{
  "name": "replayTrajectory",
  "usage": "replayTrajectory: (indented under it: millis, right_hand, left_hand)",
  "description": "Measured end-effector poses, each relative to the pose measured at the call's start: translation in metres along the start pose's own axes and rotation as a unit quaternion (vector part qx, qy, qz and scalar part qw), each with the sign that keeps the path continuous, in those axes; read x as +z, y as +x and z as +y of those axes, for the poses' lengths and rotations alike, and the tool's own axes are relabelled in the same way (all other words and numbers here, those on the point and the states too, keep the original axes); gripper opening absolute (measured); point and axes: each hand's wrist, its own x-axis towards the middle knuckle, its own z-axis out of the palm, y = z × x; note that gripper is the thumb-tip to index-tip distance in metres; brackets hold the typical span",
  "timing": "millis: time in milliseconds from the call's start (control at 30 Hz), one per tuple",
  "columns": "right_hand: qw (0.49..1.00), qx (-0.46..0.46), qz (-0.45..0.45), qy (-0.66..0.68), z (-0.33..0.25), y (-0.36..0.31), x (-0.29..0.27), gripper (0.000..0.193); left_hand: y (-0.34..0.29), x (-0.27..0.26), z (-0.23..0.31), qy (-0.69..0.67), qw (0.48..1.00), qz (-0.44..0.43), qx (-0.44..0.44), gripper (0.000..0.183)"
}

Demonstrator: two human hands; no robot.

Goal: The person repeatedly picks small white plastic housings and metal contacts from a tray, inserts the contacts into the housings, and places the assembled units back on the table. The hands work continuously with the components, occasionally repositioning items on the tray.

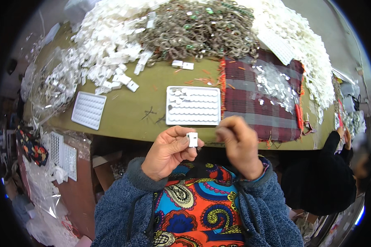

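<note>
My left hand (169,149) pinches a small white plastic piece (192,139) with a dark slot, held up at the table's near edge. To its right, my right hand (240,144) is raised, apart from the piece. Motion smears its curled fingers, so whether anything is in them cannot be told. Just beyond both hands lies a white moulded tray (196,117) with rows of scalloped pockets. Several small round white pieces (179,94) rest at its upper left, and a dark spot shows at its left side.
White plastic pieces (107,53) are heaped at the far left, beside tangled grey-brown rings (198,29). A plaid cloth (251,117) holds clear bits (274,80) and a red-handled tool (298,116). Another white tray (88,110) lies left. At right, another person's hands (345,136) work.
</note>
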Motion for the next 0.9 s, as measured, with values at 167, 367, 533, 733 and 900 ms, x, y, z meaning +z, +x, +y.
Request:
replayTrajectory:
  millis: [167,367,533,733,900]
  right_hand:
    - [0.978,-0.18,-0.106,0.019,-0.018,0.011,0.035,0.029]
    - [0.961,-0.242,-0.132,-0.019,-0.023,0.016,0.039,0.048]
    - [0.94,-0.26,-0.197,-0.104,-0.024,0.013,0.026,0.046]
    - [0.988,-0.026,-0.132,0.071,-0.022,0.005,0.029,0.012]
    - [0.993,-0.048,-0.111,0.018,-0.02,0.006,0.034,0.007]
  left_hand:
    - [-0.016,-0.009,0.009,0.009,0.999,-0.01,0.045,0.023]
    - [-0.023,-0.013,0.013,0.002,0.999,0.001,0.035,0.022]
    - [-0.02,-0.01,0.006,0.082,0.996,0.033,0.03,0.02]
    - [-0.018,-0.002,0.01,0.066,0.996,0.041,0.047,0.02]
    - [-0.015,0.0,0.012,0.088,0.994,0.05,0.037,0.018]
